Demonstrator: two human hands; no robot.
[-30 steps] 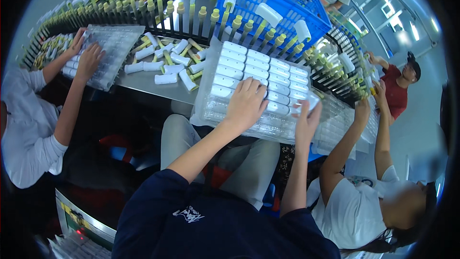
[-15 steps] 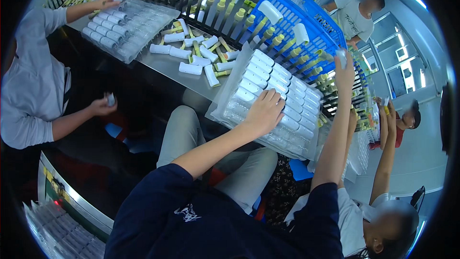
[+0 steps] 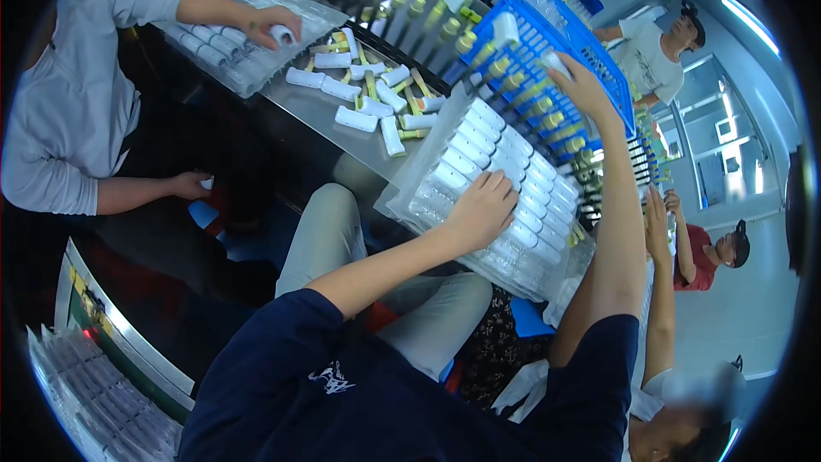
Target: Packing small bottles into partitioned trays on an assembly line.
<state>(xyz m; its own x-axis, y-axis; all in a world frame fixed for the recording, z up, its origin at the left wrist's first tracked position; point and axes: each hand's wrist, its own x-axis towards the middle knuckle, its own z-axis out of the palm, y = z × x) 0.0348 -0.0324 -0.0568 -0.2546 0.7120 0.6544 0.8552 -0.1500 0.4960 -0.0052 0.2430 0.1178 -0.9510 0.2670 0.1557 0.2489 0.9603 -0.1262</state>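
Right hand [image 3: 583, 90]: your fingers close on one white piece [image 3: 554, 63], held up beside the yellow-tipped posts [image 3: 450, 27]. Left hand [image 3: 486, 212]: your fingers lie bent over the white rows [image 3: 457, 160] in the clear tray [image 3: 513, 278], probably to steady it; whether they grip anything cannot be made out. The tray slants above your legs [image 3: 445, 306] beside the desk [image 3: 299, 107], presumably for easy reach. Counted: one held piece, one tray, one blue crate [image 3: 605, 56] beyond the posts, roughly a dozen loose pieces [image 3: 355, 119] on the desk.
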